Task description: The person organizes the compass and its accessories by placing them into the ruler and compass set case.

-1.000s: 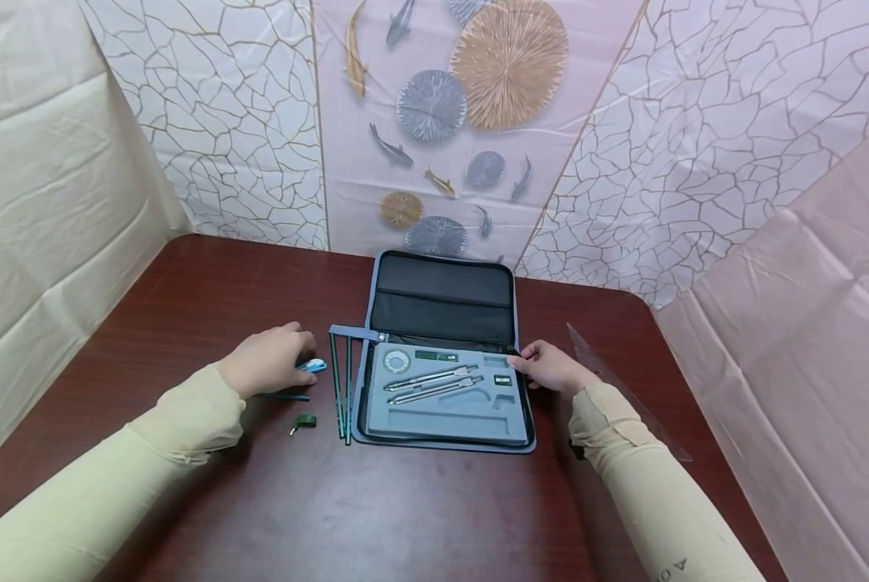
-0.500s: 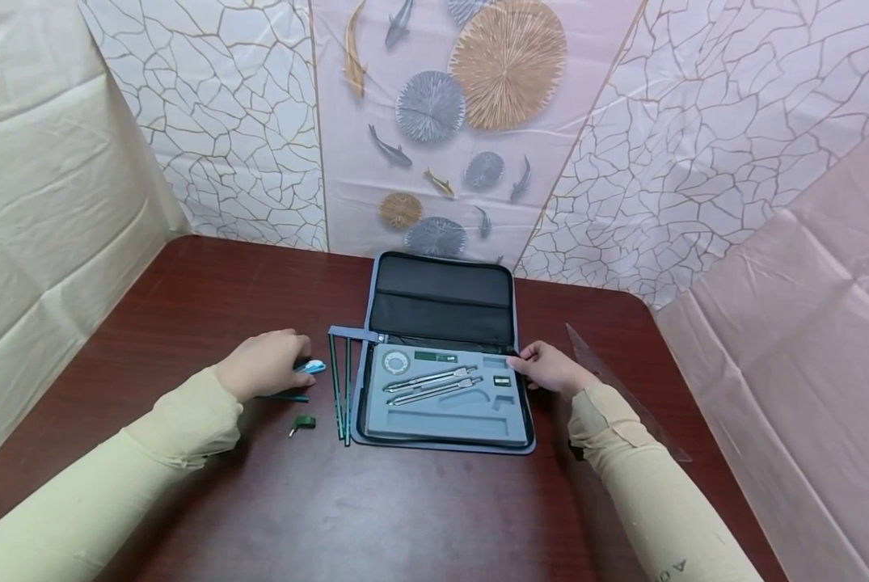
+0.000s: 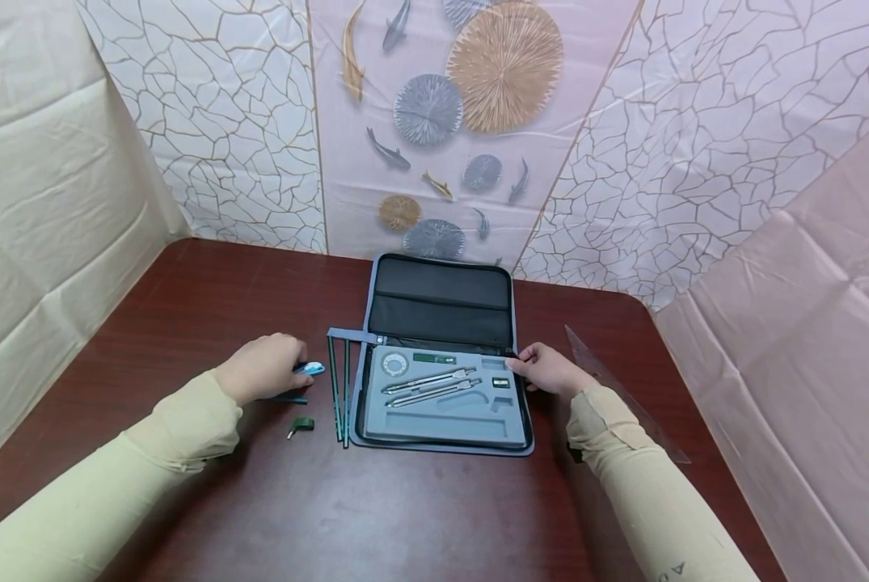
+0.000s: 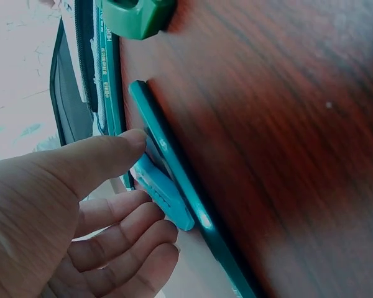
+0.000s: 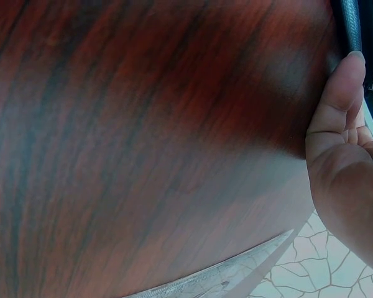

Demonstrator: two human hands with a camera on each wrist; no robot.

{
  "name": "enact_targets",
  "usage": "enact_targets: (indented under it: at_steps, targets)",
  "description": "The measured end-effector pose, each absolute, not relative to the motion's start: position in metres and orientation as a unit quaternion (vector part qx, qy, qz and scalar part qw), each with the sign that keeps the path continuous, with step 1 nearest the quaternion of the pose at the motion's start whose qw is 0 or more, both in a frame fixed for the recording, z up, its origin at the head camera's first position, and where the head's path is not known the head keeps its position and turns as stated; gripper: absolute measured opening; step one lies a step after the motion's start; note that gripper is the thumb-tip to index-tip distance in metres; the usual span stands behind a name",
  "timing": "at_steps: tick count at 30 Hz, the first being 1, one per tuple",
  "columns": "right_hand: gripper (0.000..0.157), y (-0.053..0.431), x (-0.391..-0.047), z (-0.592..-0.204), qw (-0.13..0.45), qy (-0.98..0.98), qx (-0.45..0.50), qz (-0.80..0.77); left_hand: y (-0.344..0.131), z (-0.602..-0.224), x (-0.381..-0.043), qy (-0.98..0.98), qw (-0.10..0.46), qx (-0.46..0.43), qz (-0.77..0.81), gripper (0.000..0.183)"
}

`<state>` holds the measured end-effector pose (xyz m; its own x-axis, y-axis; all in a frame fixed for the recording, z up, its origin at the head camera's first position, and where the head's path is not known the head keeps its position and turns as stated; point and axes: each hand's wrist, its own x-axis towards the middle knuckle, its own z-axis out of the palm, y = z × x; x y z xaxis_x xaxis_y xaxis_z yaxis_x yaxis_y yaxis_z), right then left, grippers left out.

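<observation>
My left hand (image 3: 262, 369) pinches a small light-blue and white object (image 4: 160, 188) between thumb and fingers, low over the table. Right alongside it lies a dark green pencil (image 4: 174, 152), partly hidden by the hand in the head view. My right hand (image 3: 548, 369) grips the right edge of an open zip case (image 3: 445, 449), thumb at the rim of its grey tray (image 3: 441, 412). In that tray lie two silver compasses (image 3: 434, 394), a round white dial-like piece (image 3: 394, 364), a green lead box (image 3: 434, 358) and a small green sharpener (image 3: 500, 382). Some tray slots show bare.
Two green pencils (image 3: 337, 396) lie left of the case, below its blue strap (image 3: 350, 334). A small green clamp-like piece (image 3: 303, 423) rests nearer me. A clear set square (image 3: 609, 380) lies beyond my right wrist. Cloth-covered walls close off the table's back and sides.
My left hand has shifted very slightly, still with the blue and white object. The right hand stays at the case's edge. The head view has drifted slightly.
</observation>
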<state>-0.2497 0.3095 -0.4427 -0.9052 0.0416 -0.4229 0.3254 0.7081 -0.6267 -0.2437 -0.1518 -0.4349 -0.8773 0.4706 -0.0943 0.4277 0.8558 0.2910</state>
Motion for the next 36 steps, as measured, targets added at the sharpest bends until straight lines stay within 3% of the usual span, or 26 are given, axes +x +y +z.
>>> enact_targets:
  at_steps: [36]
  targets:
    - [0.047, 0.3125, -0.2518, -0.4459, 0.192, 0.906, 0.095, -0.366, -0.1457, -0.4350, -0.2411, 0.958, 0.056, 0.251, 0.127, 0.020]
